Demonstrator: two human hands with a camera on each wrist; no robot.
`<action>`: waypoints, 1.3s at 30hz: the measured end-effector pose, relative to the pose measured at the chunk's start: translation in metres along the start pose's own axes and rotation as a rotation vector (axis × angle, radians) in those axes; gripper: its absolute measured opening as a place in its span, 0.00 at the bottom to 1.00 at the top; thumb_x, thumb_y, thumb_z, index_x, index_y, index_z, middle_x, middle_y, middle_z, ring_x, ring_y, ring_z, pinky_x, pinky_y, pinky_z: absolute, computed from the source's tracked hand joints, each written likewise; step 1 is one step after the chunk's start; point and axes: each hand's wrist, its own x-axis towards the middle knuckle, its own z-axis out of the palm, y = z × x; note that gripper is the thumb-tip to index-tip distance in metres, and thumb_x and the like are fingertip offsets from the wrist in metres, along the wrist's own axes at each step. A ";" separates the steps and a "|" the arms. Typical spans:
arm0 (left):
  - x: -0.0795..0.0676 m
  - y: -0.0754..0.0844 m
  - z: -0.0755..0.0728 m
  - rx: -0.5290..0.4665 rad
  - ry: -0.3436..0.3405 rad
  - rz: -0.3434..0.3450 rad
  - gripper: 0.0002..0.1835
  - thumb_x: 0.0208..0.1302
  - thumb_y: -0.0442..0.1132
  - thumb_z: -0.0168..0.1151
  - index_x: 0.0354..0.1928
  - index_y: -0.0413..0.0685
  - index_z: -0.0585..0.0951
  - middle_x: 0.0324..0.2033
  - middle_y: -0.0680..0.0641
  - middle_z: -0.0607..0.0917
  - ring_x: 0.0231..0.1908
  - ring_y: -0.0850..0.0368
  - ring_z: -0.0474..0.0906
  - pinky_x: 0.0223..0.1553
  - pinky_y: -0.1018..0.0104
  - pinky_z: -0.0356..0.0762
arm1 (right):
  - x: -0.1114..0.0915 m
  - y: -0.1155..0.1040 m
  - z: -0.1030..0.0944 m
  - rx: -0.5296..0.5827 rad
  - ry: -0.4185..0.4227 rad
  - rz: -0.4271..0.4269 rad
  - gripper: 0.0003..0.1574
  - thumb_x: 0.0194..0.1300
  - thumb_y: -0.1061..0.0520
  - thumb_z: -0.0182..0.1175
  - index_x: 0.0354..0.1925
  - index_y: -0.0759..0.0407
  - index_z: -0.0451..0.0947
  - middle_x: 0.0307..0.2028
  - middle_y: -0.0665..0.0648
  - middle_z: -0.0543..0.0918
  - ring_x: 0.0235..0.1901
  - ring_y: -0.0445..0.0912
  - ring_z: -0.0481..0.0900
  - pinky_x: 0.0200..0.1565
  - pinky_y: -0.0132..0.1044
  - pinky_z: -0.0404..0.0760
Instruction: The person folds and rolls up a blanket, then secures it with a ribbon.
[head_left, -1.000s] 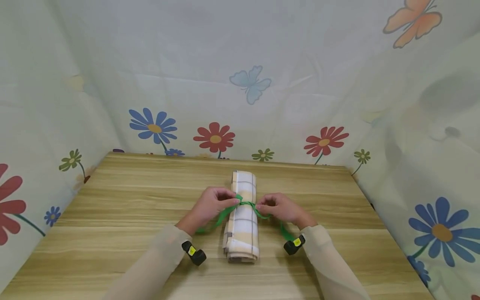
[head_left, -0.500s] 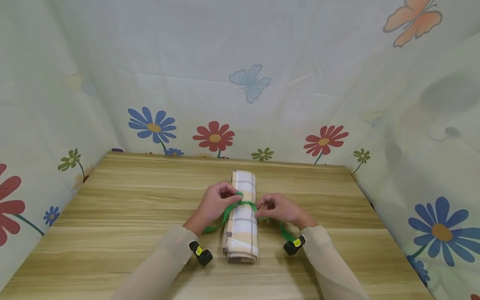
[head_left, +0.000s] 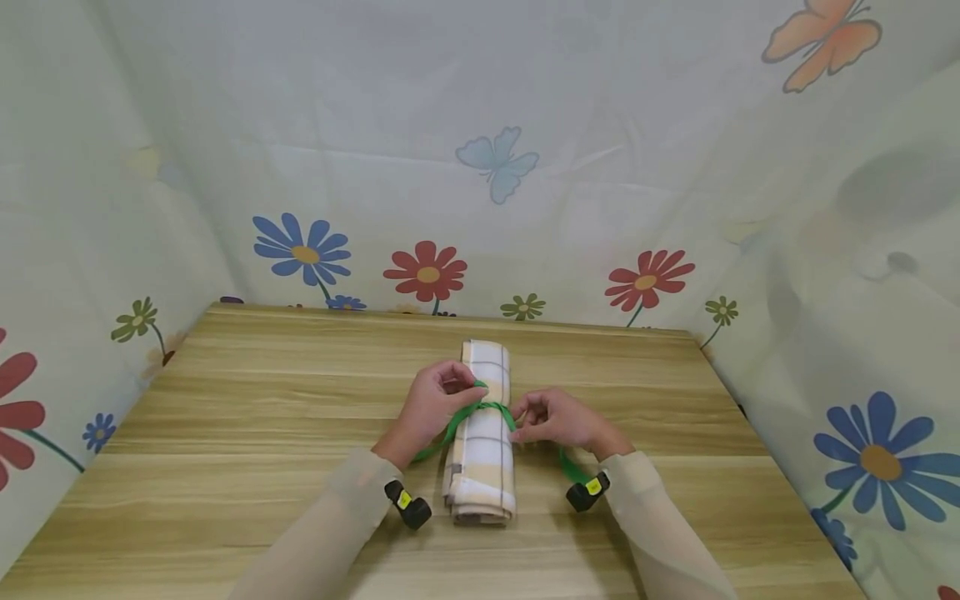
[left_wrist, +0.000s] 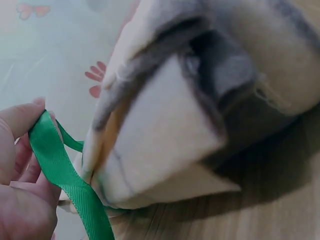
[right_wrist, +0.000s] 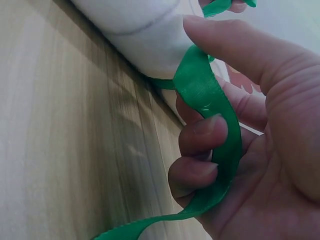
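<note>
A rolled cloth with a white, beige and grey check lies lengthwise on the table in the head view. Around its middle runs a green ribbon, twisted over itself on top. My left hand pinches one length of it between thumb and fingers at the roll's left side; in the left wrist view the ribbon hangs down from the fingertips. On the right side, my right hand has its lower fingers curled round the other length, while in the right wrist view the thumb stands off the ribbon.
The wood-grain table extends around the roll on all sides. White cloth walls printed with flowers and butterflies enclose its back and sides. A small black camera sits on the left wrist, another camera on the right.
My left hand has shifted a little right and away from me, still pinching the ribbon. My right hand stays by the roll, its thumb slightly lower. The roll lies in the same place.
</note>
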 end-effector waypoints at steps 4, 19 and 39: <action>0.002 0.000 0.001 0.032 -0.004 0.022 0.17 0.60 0.40 0.76 0.50 0.45 0.86 0.36 0.49 0.85 0.36 0.55 0.82 0.40 0.70 0.81 | -0.002 -0.001 0.000 -0.015 -0.007 0.012 0.17 0.62 0.52 0.74 0.46 0.57 0.82 0.28 0.49 0.82 0.27 0.39 0.75 0.31 0.31 0.74; -0.006 0.015 -0.008 0.253 -0.008 0.173 0.04 0.63 0.42 0.74 0.36 0.52 0.90 0.35 0.51 0.85 0.34 0.55 0.78 0.34 0.69 0.78 | -0.018 -0.007 -0.003 -0.079 -0.020 0.035 0.11 0.70 0.52 0.66 0.34 0.59 0.82 0.26 0.47 0.78 0.29 0.42 0.72 0.34 0.34 0.72; -0.006 0.008 -0.018 0.080 0.014 0.049 0.07 0.62 0.43 0.75 0.38 0.50 0.90 0.33 0.49 0.87 0.30 0.54 0.77 0.30 0.69 0.76 | -0.057 0.007 -0.017 0.153 0.005 0.121 0.25 0.76 0.49 0.59 0.45 0.74 0.78 0.24 0.55 0.78 0.25 0.47 0.78 0.36 0.40 0.80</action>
